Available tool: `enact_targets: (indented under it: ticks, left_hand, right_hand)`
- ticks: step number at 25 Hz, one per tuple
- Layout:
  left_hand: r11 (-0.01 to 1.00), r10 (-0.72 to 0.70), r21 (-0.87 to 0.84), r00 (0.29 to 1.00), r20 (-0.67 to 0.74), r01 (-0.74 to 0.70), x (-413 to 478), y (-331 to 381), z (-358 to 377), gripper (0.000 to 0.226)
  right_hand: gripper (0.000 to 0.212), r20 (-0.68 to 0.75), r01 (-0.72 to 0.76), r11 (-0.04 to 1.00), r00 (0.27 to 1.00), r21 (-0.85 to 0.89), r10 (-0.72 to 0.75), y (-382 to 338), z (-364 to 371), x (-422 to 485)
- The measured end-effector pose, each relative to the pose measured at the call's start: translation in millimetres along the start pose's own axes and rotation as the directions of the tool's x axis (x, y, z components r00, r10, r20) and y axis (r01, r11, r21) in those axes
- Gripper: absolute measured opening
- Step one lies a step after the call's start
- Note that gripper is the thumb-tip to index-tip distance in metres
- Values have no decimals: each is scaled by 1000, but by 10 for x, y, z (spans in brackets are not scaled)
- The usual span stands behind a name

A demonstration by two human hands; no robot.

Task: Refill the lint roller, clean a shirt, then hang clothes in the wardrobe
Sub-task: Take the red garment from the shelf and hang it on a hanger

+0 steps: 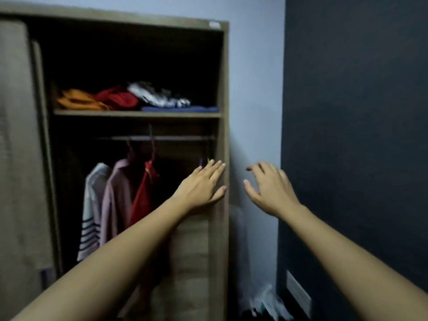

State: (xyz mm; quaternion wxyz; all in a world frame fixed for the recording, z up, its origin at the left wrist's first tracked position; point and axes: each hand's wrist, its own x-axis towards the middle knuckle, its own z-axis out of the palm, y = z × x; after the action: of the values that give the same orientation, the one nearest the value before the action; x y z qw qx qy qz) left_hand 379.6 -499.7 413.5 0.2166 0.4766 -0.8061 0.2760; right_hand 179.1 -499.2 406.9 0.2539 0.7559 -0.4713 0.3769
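Head view: left hand (203, 186) is lying open, flat against the brown wooden wardrobe (223, 100) right frame edge; right hand (269, 188) is hovering open, empty, beside it; the upright sliding panel appears nearer the left hand.

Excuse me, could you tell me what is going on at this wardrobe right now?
A person stands at an open wardrobe with both arms stretched out. The left hand lies flat by the right side panel; the right hand hovers open beside it, before the wall. Neither holds anything. A striped shirt, a pink shirt and a red garment hang on the rail, with folded clothes on the shelf above.
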Motion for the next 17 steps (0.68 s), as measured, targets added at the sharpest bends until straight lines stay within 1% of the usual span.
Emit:
enact_targets:
  ticks: [2, 5, 7, 9, 12, 14, 17]
  left_hand:
    - [999, -26, 37, 999, -33, 27, -44, -532, -158, 82]
    - [993, -61, 92, 992, -107, 71, -58, -1377, -332, 85]
    - [985, -89, 132, 987, -133, 107, 6, -1922, -444, 85]
    - [978, -62, 188, 984, -165, 94, 109, -2356, -571, 81]
    - [957, -36, 275, 981, -192, 89, 329, -2916, -700, 66]
    - [950, -24, 302, 979, -202, 85, 509, -3234, -746, 66]
    - [939, -32, 328, 975, -221, 105, 757, -3486, -784, 70]
  right_hand:
    - [54, -35, 57, 998, 998, 38, -55, -392, 244, 420]
    - [42, -68, 100, 992, 993, 82, -95, -930, 609, 1100]
    - [39, -83, 126, 989, 989, 77, -119, -1179, 790, 1563]
    - [40, -118, 141, 989, 984, 37, -135, -1329, 898, 1963]
    - [41, -166, 134, 991, 977, -25, -136, -1505, 1015, 2439]
    - [42, -186, 146, 986, 969, -84, -160, -1573, 1069, 2732]
    - [45, -173, 154, 973, 968, -171, -183, -1568, 1102, 3133]
